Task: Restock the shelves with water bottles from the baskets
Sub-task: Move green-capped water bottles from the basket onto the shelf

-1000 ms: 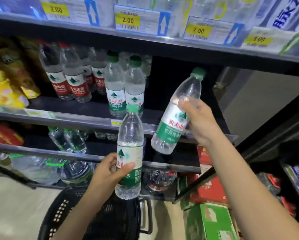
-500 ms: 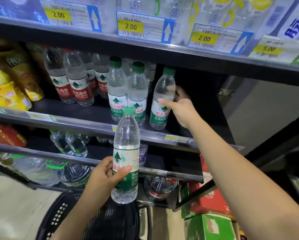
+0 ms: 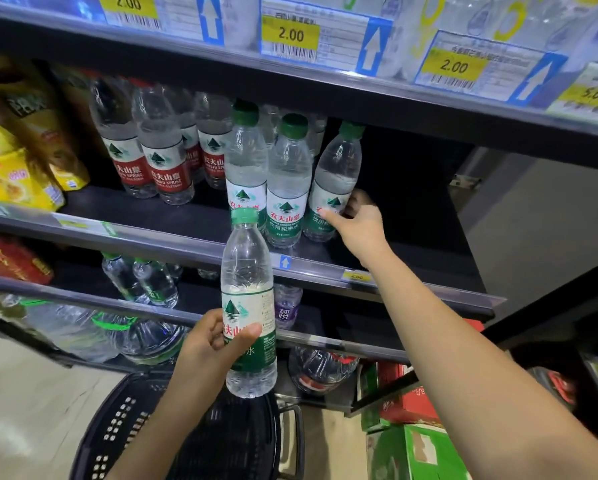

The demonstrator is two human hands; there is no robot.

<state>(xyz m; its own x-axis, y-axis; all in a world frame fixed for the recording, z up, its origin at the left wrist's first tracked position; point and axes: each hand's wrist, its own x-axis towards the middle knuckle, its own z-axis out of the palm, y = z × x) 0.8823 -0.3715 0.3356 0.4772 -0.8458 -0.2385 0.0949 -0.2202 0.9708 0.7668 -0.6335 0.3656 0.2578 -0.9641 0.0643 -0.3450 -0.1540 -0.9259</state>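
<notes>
My left hand (image 3: 210, 344) grips a green-capped, green-labelled water bottle (image 3: 248, 299) upright in front of the shelves, above the black basket (image 3: 145, 420). My right hand (image 3: 358, 221) reaches onto the middle shelf (image 3: 412, 282) and holds the lower part of another green-labelled bottle (image 3: 335, 181), thumb across its label. That bottle stands slightly tilted, just right of two upright green-labelled bottles (image 3: 285, 181). Further left on the same shelf stand several red-labelled bottles (image 3: 159, 161).
Yellow snack bags (image 3: 10, 161) fill the shelf's left end; its right part is dark and bare. Price tags (image 3: 290, 36) line the shelf above. Lower shelves hold small bottles (image 3: 141, 282) and large water jugs (image 3: 83, 327). Red and green cartons (image 3: 412, 427) sit at the bottom right.
My right hand has carried its bottle from mid-air onto the middle shelf, beside the green-labelled pair, and slid down to its base. My left hand has kept its bottle nearly still.
</notes>
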